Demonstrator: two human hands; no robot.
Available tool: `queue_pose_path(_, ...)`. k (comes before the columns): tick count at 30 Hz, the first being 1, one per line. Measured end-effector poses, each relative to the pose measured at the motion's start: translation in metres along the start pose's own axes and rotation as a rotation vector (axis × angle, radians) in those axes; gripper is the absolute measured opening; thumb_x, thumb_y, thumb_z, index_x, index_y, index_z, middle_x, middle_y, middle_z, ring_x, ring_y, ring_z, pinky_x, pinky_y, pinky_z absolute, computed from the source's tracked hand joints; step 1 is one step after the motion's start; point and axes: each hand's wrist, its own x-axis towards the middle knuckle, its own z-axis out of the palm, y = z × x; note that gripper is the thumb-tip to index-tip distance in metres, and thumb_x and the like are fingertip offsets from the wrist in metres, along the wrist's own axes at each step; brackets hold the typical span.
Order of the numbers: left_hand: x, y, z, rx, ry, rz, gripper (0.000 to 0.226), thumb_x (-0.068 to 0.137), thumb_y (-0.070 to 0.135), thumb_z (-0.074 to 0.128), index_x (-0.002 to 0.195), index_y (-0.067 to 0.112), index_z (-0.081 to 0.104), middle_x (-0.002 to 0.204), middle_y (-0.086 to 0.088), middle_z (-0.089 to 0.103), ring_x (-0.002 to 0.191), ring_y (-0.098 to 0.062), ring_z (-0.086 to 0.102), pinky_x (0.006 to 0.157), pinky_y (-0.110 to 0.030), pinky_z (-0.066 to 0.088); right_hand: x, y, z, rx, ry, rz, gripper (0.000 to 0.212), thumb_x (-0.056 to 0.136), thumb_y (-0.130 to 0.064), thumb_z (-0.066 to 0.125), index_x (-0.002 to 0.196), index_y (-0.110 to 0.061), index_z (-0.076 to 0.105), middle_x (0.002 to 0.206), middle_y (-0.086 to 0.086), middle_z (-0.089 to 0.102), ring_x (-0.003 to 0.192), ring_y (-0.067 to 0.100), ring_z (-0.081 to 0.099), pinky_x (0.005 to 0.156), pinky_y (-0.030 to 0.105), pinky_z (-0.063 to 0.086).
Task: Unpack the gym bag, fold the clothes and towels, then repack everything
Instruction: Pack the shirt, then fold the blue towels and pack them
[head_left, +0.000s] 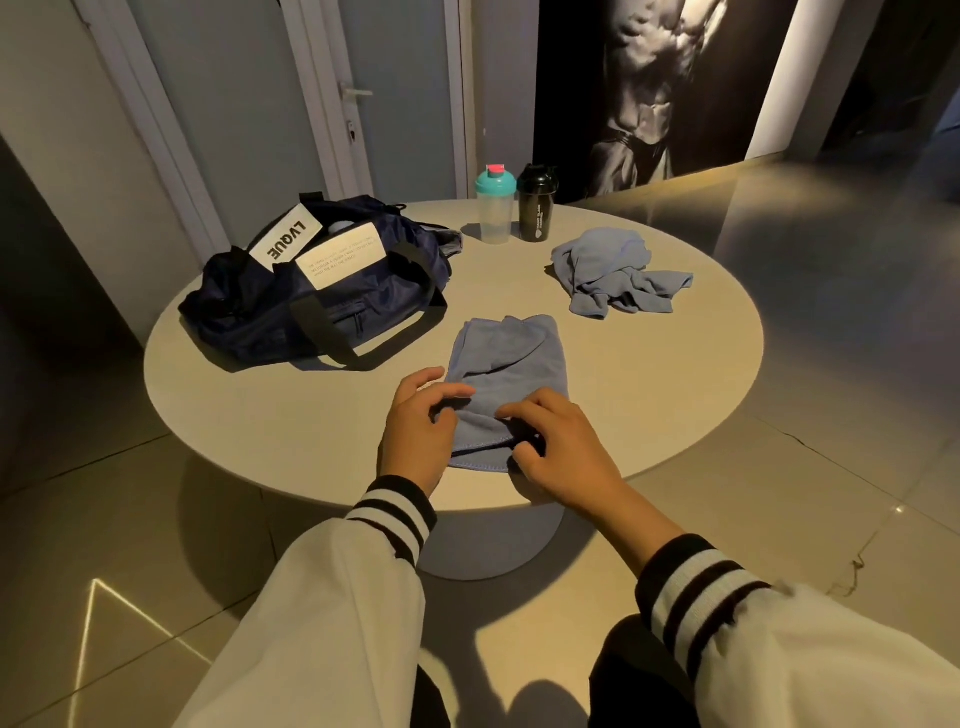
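Striped cuffs (395, 512) led to two hands, close together but not touching, at the near end of the folded blue towel (506, 364) on the round table (675, 374). The left hand (418, 421) was loosely spread, its fingertips touching the towel's left edge. The right hand (558, 449) pinched the near hem between curled fingers and thumb. Left of the towel sat the navy gym bag (322, 296), tagged "LVQUE"; its patch's smaller print was unreadable. Beyond the towel to the right lay a crumpled blue cloth (613, 275), with a teal-lidded shaker (495, 208) and a black shaker (536, 205) farther back.
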Motion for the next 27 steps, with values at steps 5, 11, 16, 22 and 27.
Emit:
queue_pose_path(5,-0.005,0.006,0.006,0.132,-0.145,0.025,0.019,0.096,0.019,0.064,0.107,0.033,0.070,0.152,0.011,0.036,0.134,-0.011,0.043,0.100,-0.024,0.043,-0.004,0.004,0.003,0.054,0.130,-0.066,0.033,0.086,-0.009,0.050,0.115,-0.015,0.067,0.101,0.001,0.052,0.092,0.018,0.048,0.077,0.026,0.044)
queue_pose_path(11,-0.009,0.007,0.005,0.168,-0.119,0.081,0.036,0.094,-0.005,0.054,0.114,0.021,0.069,0.151,0.008,0.034,0.125,0.009,0.045,0.091,-0.004,0.040,-0.006,0.001,0.000,0.084,0.080,-0.098,0.036,0.083,-0.016,0.048,0.113,-0.017,0.068,0.102,-0.002,0.056,0.092,0.014,0.051,0.079,0.022,0.045)
queue_pose_path(16,-0.010,0.005,-0.006,0.038,0.088,0.011,0.046,0.099,-0.001,0.051,0.096,0.042,0.067,0.142,0.011,0.046,0.115,0.002,0.055,0.095,-0.018,0.051,-0.005,-0.002,-0.003,0.100,0.093,0.050,0.040,0.082,-0.024,0.050,0.119,-0.022,0.067,0.105,-0.010,0.049,0.097,0.008,0.048,0.082,0.014,0.040)
queue_pose_path(22,-0.008,0.002,0.001,0.162,0.015,0.003,0.032,0.101,0.008,0.050,0.102,0.033,0.070,0.146,0.006,0.047,0.134,-0.014,0.042,0.113,-0.039,0.042,-0.004,0.001,-0.004,0.098,0.034,0.105,0.037,0.086,-0.012,0.055,0.120,-0.019,0.068,0.104,-0.005,0.049,0.096,0.011,0.047,0.083,0.018,0.037)
queue_pose_path(27,-0.015,0.003,0.012,0.566,-0.245,0.405,0.032,0.095,0.040,0.055,0.124,0.032,0.066,0.146,0.009,0.051,0.140,-0.017,0.035,0.123,-0.045,0.018,-0.002,0.007,-0.005,0.122,0.125,0.097,0.040,0.087,0.005,0.060,0.121,-0.014,0.069,0.107,0.002,0.053,0.101,0.019,0.050,0.089,0.013,0.033)
